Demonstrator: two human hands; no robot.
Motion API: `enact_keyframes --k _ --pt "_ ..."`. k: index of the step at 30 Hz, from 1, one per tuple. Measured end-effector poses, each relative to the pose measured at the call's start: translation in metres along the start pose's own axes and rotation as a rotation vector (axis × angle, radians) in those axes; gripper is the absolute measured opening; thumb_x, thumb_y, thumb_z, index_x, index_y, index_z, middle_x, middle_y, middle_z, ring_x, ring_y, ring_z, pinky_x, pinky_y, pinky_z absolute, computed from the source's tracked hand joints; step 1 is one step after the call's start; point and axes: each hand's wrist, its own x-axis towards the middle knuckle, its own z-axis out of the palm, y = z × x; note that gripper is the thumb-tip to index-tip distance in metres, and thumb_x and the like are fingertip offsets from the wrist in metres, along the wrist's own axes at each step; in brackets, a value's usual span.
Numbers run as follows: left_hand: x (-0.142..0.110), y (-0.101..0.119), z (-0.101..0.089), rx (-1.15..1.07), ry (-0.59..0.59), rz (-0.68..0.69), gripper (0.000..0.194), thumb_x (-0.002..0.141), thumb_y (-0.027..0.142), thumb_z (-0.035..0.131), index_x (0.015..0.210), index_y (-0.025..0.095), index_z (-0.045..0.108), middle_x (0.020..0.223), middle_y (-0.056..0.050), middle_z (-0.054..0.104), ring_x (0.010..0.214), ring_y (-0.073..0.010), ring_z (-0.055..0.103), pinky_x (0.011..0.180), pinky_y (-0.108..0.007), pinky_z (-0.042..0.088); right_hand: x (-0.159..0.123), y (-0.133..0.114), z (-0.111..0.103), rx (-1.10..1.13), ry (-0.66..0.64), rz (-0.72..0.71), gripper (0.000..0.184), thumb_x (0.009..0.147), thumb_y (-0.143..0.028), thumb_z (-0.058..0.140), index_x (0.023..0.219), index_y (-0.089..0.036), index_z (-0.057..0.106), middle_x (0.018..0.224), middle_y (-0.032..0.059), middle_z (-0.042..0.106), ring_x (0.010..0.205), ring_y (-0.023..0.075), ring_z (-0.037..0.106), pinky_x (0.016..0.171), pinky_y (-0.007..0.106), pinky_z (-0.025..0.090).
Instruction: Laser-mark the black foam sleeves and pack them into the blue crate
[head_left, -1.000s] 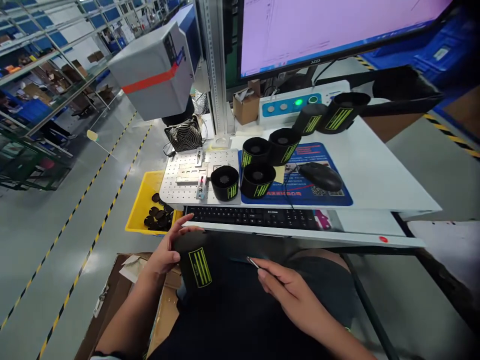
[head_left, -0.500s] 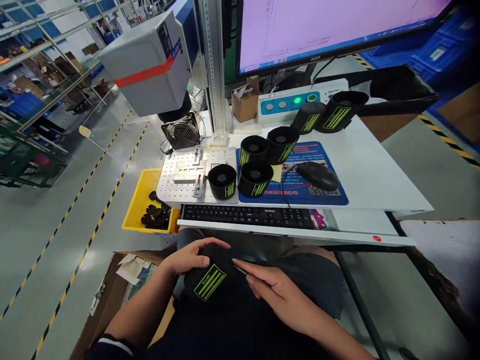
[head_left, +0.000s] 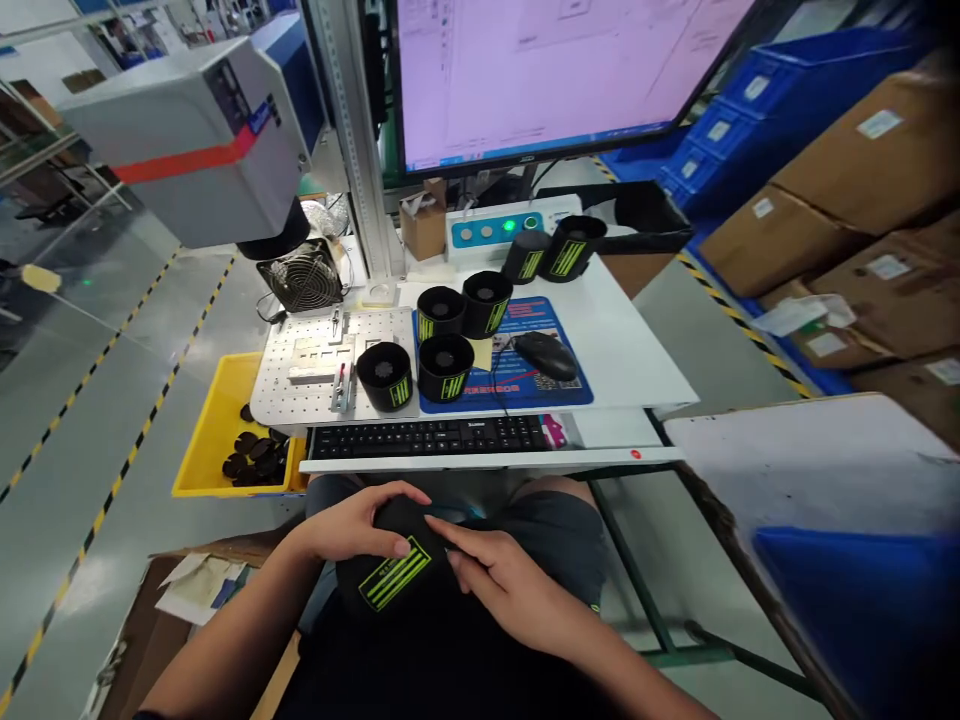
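Note:
A black cylindrical part with a green striped label [head_left: 386,575] lies on my lap. My left hand [head_left: 352,522] wraps over its top end, fingers curled round it. My right hand [head_left: 495,580] rests against the part's right side with fingers closed; the thin metal tool it held earlier is hidden now. Several similar black labelled cylinders [head_left: 444,365] stand on the white bench [head_left: 630,350] above, some on the blue mouse mat [head_left: 525,385]. A black keyboard [head_left: 431,436] sits on the pull-out tray just beyond my hands.
A laser marker head [head_left: 187,140] hangs over a perforated plate [head_left: 300,365]. A yellow bin [head_left: 206,430] with black discs sits at left. A monitor [head_left: 540,70], mouse [head_left: 545,353], fan [head_left: 304,280], blue crates and cardboard boxes [head_left: 847,170] surround the bench. A white table [head_left: 810,460] stands right.
The view swung right, revealing boxes and a white table. My left hand turned the labelled part flatter on my lap, and my right hand closed in against it.

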Motion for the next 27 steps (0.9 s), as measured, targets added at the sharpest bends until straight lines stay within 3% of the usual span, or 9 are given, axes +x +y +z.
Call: enact_keyframes --k 3,8,14,17,21,24,27 --pt "0.000 -0.009 0.003 -0.197 0.047 0.005 0.066 0.076 0.047 0.082 0.130 0.021 0.057 0.104 -0.003 0.064 0.088 -0.0154 0.059 0.077 -0.024 0.046 0.005 0.013 0.009 0.094 0.103 -0.044 0.050 0.101 -0.028 0.039 0.149 -0.019 0.052 0.072 -0.0022 0.055 0.068 0.0129 0.054 0.071 0.028 0.047" --pt "0.002 -0.010 0.013 -0.343 0.101 0.044 0.062 0.077 0.044 0.081 0.129 0.021 0.056 0.107 -0.004 0.067 0.092 -0.0174 0.063 0.084 -0.028 0.048 0.012 0.025 0.017 0.208 0.213 -0.114 0.047 0.102 -0.027 0.039 0.145 -0.019 0.058 0.069 -0.0038 0.048 0.064 0.0113 0.046 0.067 0.027 0.042" --pt "0.011 -0.011 0.026 -0.475 0.212 0.019 0.071 0.074 0.047 0.083 0.133 0.021 0.053 0.111 -0.006 0.069 0.095 -0.0198 0.066 0.085 -0.030 0.050 0.012 0.024 0.022 0.419 0.338 -0.058 0.051 0.103 -0.039 0.043 0.147 -0.015 0.054 0.066 -0.0051 0.038 0.058 0.0104 0.035 0.056 0.025 0.032" --pt "0.016 -0.009 0.028 -0.469 0.209 0.001 0.073 0.074 0.049 0.083 0.134 0.021 0.053 0.110 -0.006 0.071 0.091 -0.0192 0.067 0.085 -0.031 0.051 0.010 0.027 0.016 0.522 0.462 -0.021 0.056 0.100 -0.046 0.050 0.145 -0.013 0.056 0.065 -0.0050 0.039 0.057 0.0102 0.035 0.052 0.024 0.029" --pt "0.025 0.018 0.031 -0.273 0.202 0.040 0.072 0.078 0.047 0.080 0.139 0.023 0.050 0.119 -0.008 0.069 0.099 -0.0222 0.067 0.090 -0.035 0.052 0.000 0.040 -0.008 0.673 0.735 0.067 0.068 0.089 -0.054 0.065 0.141 -0.012 0.060 0.066 -0.0042 0.043 0.057 0.0098 0.037 0.049 0.023 0.027" --pt "0.044 0.053 0.036 -0.047 0.299 0.154 0.073 0.078 0.044 0.079 0.140 0.023 0.048 0.120 -0.008 0.067 0.105 -0.0246 0.066 0.096 -0.039 0.051 -0.016 0.056 -0.026 0.741 0.903 0.136 0.076 0.078 -0.057 0.075 0.137 -0.011 0.062 0.063 -0.0048 0.045 0.055 0.0096 0.038 0.048 0.022 0.028" --pt "0.076 0.087 0.046 0.258 0.437 0.323 0.081 0.073 0.040 0.082 0.143 0.024 0.044 0.123 -0.009 0.065 0.112 -0.0269 0.064 0.104 -0.043 0.048 -0.037 0.072 -0.035 0.762 1.025 0.183 0.073 0.072 -0.056 0.080 0.128 -0.011 0.068 0.062 -0.0046 0.047 0.055 0.0093 0.039 0.048 0.021 0.030"
